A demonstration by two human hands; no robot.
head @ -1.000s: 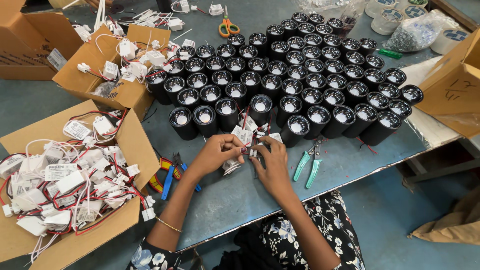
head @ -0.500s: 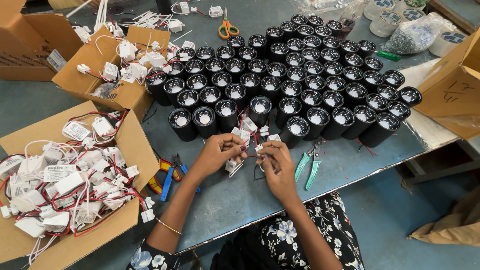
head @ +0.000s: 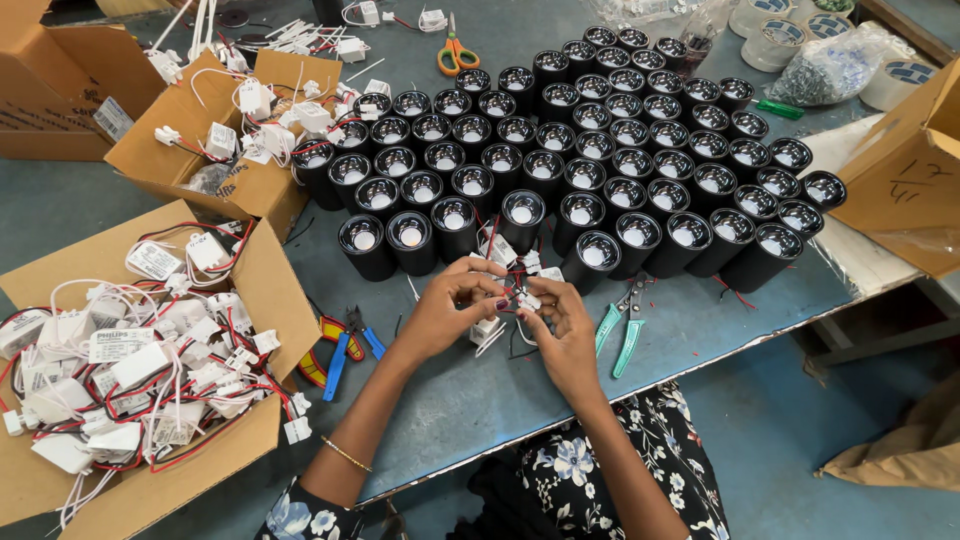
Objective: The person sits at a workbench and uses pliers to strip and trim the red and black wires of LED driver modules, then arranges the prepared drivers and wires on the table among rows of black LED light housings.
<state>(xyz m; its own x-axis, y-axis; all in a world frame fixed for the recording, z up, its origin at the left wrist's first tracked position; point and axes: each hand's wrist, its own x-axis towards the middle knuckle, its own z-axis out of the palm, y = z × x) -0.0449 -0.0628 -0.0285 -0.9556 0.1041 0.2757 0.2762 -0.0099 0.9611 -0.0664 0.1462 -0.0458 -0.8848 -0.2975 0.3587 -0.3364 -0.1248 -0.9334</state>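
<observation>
At centre frame, the left hand [head: 447, 310] and right hand [head: 566, 335] both pinch a small white wire connector [head: 524, 300] between narrowed fingertips, just below the black cylindrical lamp housings [head: 580, 160].

We see an assembly workshop: rows of black lamp housings [head: 600, 170] at twelve o'clock, cartons of wired drivers [head: 130, 370] at nine.

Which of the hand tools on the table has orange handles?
The scissors at the far edge, beyond the black lamps. The pliers by the right hand have teal handles; the other pliers have blue.
</observation>
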